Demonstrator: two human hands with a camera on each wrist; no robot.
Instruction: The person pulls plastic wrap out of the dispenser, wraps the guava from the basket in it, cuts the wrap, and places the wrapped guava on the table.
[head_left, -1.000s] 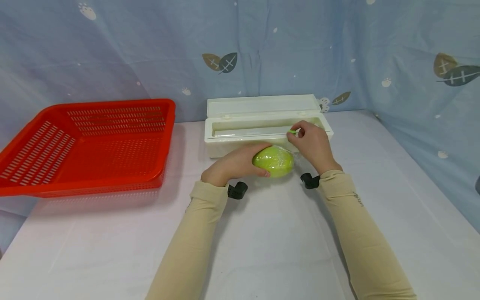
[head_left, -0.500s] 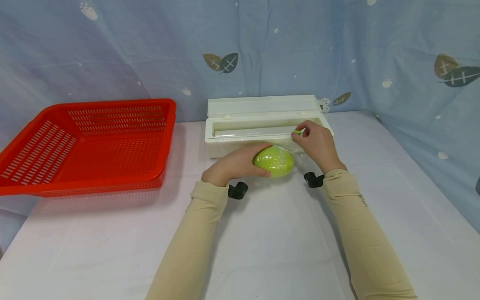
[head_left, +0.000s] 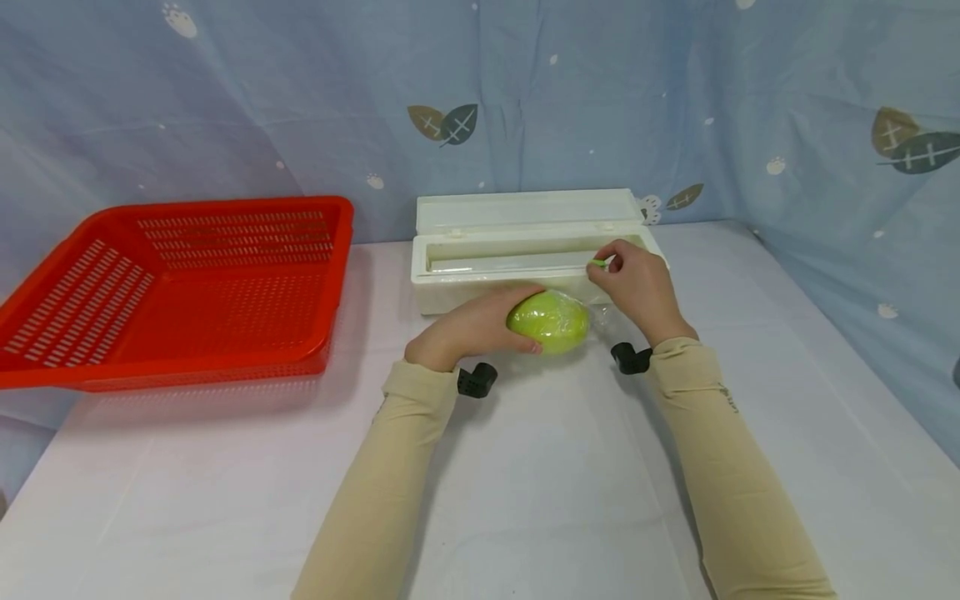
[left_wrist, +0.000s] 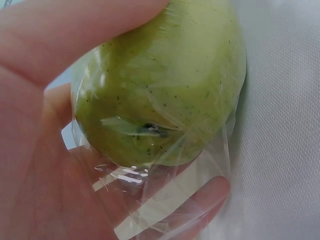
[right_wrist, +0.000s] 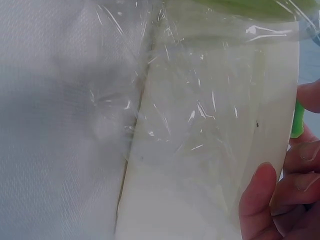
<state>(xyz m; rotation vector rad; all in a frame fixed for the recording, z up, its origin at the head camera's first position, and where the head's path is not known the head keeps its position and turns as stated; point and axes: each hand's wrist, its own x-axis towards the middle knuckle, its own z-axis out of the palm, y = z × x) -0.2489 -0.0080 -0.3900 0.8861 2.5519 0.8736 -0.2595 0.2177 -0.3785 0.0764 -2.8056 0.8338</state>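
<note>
A smooth yellow-green fruit, speckled with dark dots and wrapped in clear plastic film, lies in front of a white cling-film box. My left hand curls around the fruit's left side, thumb and fingers on the film, as the left wrist view of the fruit also shows. At the right part of the box's front rim, my right hand pinches a small green slider. The right wrist view shows this slider by the fingers, with crinkled clear film hanging across the box front.
The box's lid stands raised at the back, near a blue patterned curtain. A white roll lies inside the box. A red perforated basket sits on the left of the white-covered table.
My right hand has slid a little to the right along the box rim with the green slider. The left hand keeps its hold on the fruit.
</note>
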